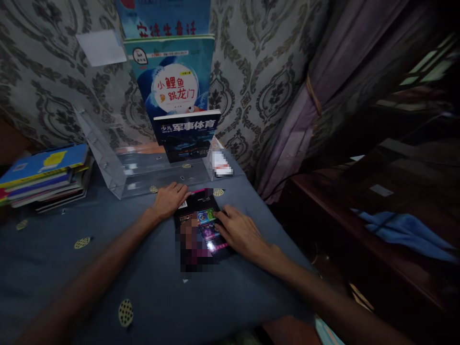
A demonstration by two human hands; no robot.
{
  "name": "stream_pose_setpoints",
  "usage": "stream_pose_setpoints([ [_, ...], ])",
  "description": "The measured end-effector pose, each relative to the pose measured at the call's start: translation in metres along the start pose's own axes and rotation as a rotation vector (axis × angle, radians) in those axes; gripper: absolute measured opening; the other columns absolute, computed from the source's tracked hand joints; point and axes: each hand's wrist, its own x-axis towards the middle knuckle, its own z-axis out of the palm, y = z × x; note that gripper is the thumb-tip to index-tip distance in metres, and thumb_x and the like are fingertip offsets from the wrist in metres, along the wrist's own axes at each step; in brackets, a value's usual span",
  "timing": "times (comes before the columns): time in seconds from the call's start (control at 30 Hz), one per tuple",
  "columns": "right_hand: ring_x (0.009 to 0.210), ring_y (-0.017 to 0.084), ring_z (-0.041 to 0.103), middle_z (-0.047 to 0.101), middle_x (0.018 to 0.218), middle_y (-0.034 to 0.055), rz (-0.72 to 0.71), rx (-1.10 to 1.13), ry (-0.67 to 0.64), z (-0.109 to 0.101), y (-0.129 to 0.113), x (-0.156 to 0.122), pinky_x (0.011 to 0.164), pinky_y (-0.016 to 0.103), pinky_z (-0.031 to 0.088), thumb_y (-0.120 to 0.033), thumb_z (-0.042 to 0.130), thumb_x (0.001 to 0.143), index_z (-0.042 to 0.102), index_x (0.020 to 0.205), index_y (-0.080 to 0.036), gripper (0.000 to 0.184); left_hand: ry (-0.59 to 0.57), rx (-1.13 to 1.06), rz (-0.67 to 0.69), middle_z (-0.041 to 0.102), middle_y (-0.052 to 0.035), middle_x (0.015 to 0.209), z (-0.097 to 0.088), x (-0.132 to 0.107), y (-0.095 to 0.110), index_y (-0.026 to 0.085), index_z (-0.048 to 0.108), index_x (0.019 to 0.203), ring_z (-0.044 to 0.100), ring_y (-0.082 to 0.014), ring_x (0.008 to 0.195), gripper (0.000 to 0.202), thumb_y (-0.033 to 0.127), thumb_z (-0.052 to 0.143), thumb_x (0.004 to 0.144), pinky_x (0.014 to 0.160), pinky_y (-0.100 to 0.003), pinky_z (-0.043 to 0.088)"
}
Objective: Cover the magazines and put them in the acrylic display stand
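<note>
A dark, glossy book [205, 225] lies flat on the blue cloth [108, 268]. My left hand [168, 199] rests on its top left corner, fingers stretched out flat. My right hand [240, 231] lies on the book's right edge, fingers curved over it; whether it grips is unclear. Behind them a clear acrylic stand [143, 167] holds a dark blue book [187, 134] upright, with a light blue book [172, 76] and another book [165, 17] tiered behind it.
A stack of books [46, 175] sits at the left on the cloth. Patterned wallpaper [258, 72] rises behind the stand. A purple curtain [323, 96] hangs at the right, beside dark wooden furniture [377, 230] with a blue cloth [406, 232] on it.
</note>
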Motion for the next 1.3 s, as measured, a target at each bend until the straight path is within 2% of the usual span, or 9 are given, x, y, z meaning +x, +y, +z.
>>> stream_pose_setpoints([
  [0.1,0.098,0.023,0.064,0.063,0.107,0.0104,0.001,-0.011,-0.007,-0.004,0.002,0.002,0.077,0.032,0.051,-0.024,0.051,0.101,0.064,0.115,-0.017,0.02,0.017,-0.009,-0.067,0.07,-0.0083,0.089,-0.001,-0.006,-0.002,0.019,0.063,0.096,0.065,-0.0234,0.086,0.028,0.032,0.04,0.105,0.066,-0.031,0.045],
  [0.27,0.098,0.025,0.063,0.066,0.103,0.0113,-0.03,-0.033,0.071,0.001,0.005,0.012,0.08,0.035,0.053,-0.023,0.051,0.101,0.067,0.107,-0.015,0.019,0.097,-0.133,-0.146,0.072,-0.0067,0.098,-0.011,-0.04,-0.01,0.02,0.062,0.111,0.068,-0.0216,0.088,0.025,0.024,0.038,0.104,0.073,-0.032,0.051],
  [0.4,0.111,0.028,0.061,0.067,0.119,0.0153,-0.185,0.008,0.169,0.016,-0.003,0.028,0.095,0.045,0.052,-0.018,0.052,0.098,0.069,0.112,-0.014,0.022,0.11,-0.237,-0.027,0.071,-0.007,0.101,-0.017,-0.066,-0.01,0.02,0.064,0.111,0.067,-0.0216,0.093,0.025,0.023,0.04,0.102,0.082,-0.035,0.055],
  [0.5,0.127,0.026,0.056,0.061,0.136,0.0164,-0.347,0.087,0.177,0.026,-0.018,0.042,0.108,0.045,0.046,-0.012,0.049,0.096,0.063,0.125,-0.013,0.032,0.135,-0.242,0.045,0.07,-0.0097,0.112,-0.017,-0.074,-0.007,0.019,0.064,0.116,0.067,-0.0236,0.103,0.028,0.021,0.041,0.101,0.089,-0.039,0.056],
  [0.6,0.139,0.025,0.047,0.055,0.144,0.0187,-0.433,0.135,0.165,0.034,-0.033,0.055,0.115,0.044,0.04,-0.01,0.046,0.097,0.053,0.137,-0.009,0.04,0.143,-0.247,0.058,0.069,-0.0113,0.116,-0.015,-0.075,-0.005,0.019,0.064,0.119,0.066,-0.0249,0.109,0.031,0.019,0.039,0.1,0.094,-0.043,0.056],
  [0.77,0.146,0.028,0.039,0.051,0.148,0.0238,-0.43,0.145,0.15,0.041,-0.044,0.067,0.12,0.048,0.033,-0.023,0.047,0.102,0.049,0.14,-0.004,0.043,0.134,-0.293,0.064,0.069,-0.0118,0.121,-0.013,-0.073,-0.007,0.018,0.063,0.118,0.065,-0.025,0.114,0.029,0.019,0.04,0.101,0.098,-0.044,0.056],
  [0.97,0.146,0.026,0.038,0.05,0.15,0.021,-0.434,0.163,0.152,0.04,-0.04,0.069,0.122,0.045,0.032,-0.029,0.048,0.102,0.048,0.141,-0.004,0.046,0.134,-0.348,0.084,0.068,-0.0111,0.119,-0.011,-0.068,-0.007,0.019,0.061,0.116,0.064,-0.0233,0.114,0.026,0.02,0.039,0.101,0.1,-0.042,0.054],
  [1.17,0.146,0.027,0.038,0.049,0.151,0.0213,-0.426,0.168,0.163,0.042,-0.035,0.071,0.123,0.043,0.03,-0.031,0.05,0.102,0.046,0.143,-0.002,0.051,0.105,-0.278,0.089,0.068,-0.0105,0.112,-0.012,-0.063,-0.007,0.019,0.06,0.113,0.065,-0.0241,0.106,0.025,0.021,0.038,0.102,0.093,-0.041,0.056],
  [1.3,0.147,0.026,0.037,0.048,0.152,0.0198,-0.382,0.19,0.188,0.044,-0.027,0.072,0.122,0.045,0.032,-0.033,0.051,0.102,0.048,0.143,-0.006,0.049,0.112,-0.245,0.116,0.068,-0.0102,0.109,-0.014,-0.061,-0.007,0.018,0.059,0.111,0.065,-0.0238,0.104,0.024,0.02,0.037,0.102,0.091,-0.039,0.056],
])
